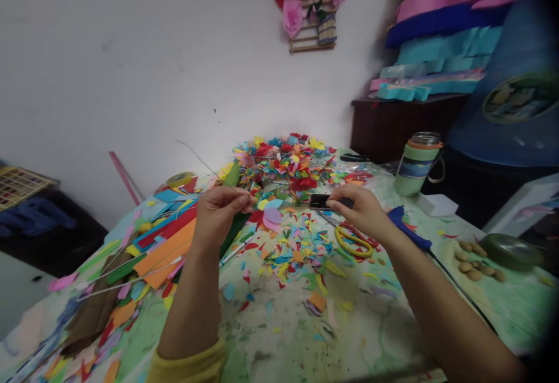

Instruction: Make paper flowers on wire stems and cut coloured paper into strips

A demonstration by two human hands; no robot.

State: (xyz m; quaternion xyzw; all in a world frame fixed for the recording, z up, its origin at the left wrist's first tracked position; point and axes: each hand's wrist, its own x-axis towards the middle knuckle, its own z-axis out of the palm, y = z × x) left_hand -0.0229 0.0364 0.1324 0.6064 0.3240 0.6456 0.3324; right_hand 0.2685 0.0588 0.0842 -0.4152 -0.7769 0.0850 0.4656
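Note:
My left hand (pixel 222 214) is closed in a pinch on a paper flower (pixel 271 214) with petals in several colours and a yellow middle. A thin wire (pixel 196 157) runs up and left from behind these fingers. My right hand (pixel 360 208) is closed around a flat black object (pixel 319 201), its kind unclear, pointing at the flower. Under that hand lie scissors (pixel 356 243) with yellow and red handles. Small paper cuttings (pixel 292 249) are heaped below and between both hands. A white pen (pixel 236 249) rests beside the left wrist.
Behind the hands is a large heap of colourful paper flowers (pixel 288 159). Paper strips (pixel 170 249) cover the left side. At right stand a green bottle (pixel 413 167), a white block (pixel 438 204), a blue tool with a cord (pixel 406 229), walnuts (pixel 474 269) and a round green lid (pixel 510 252).

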